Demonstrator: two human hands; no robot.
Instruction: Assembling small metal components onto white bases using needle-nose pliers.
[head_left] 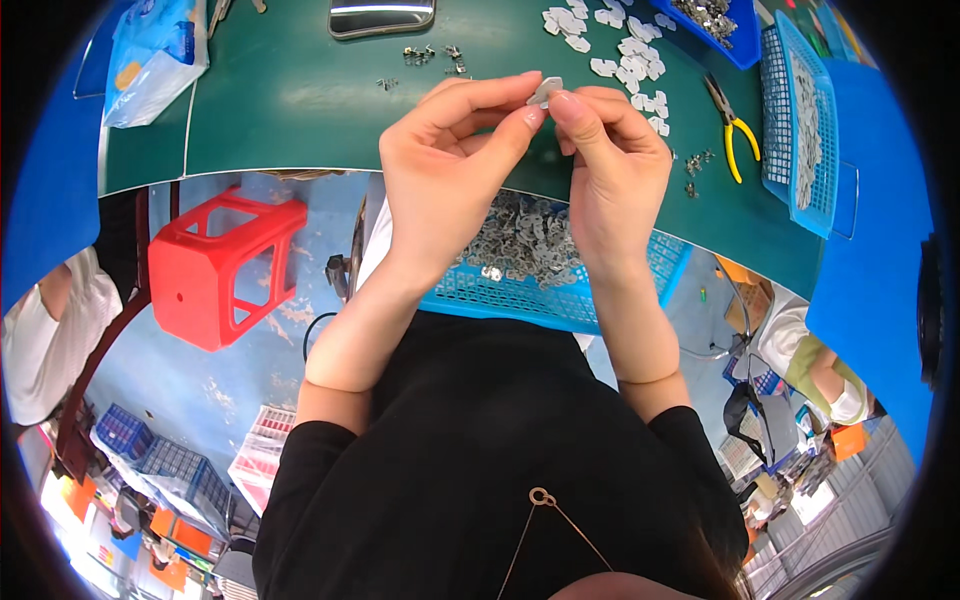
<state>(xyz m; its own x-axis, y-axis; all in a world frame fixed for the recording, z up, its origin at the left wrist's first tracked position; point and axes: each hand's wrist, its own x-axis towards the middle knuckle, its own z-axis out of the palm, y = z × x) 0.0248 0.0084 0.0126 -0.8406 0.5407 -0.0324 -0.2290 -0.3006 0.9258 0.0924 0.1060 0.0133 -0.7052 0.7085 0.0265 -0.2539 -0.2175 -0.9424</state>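
Above the front edge of the green table (270, 110), my two hands meet at one small white plastic piece (546, 91). My left hand (450, 150) pinches it between thumb and forefinger from the left. The thumb and fingers of my right hand (620, 160) close on its right side. Loose white plastic pieces (640, 60) of a similar look lie scattered behind my right hand. Small metal parts (420, 55) form little groups beyond my left hand, and a few more metal bits (697, 165) lie to the right. Whether a metal bit sits in the held piece is hidden by my fingertips.
Yellow-handled pliers (738, 130) lie at the right, beside a blue basket (825, 150) of white pieces. A blue tray (745, 40) holds metal parts. A phone (382, 16) lies at the back. Under the table edge is a blue basket (520, 308) of grey parts; a red stool (190, 285) lies left.
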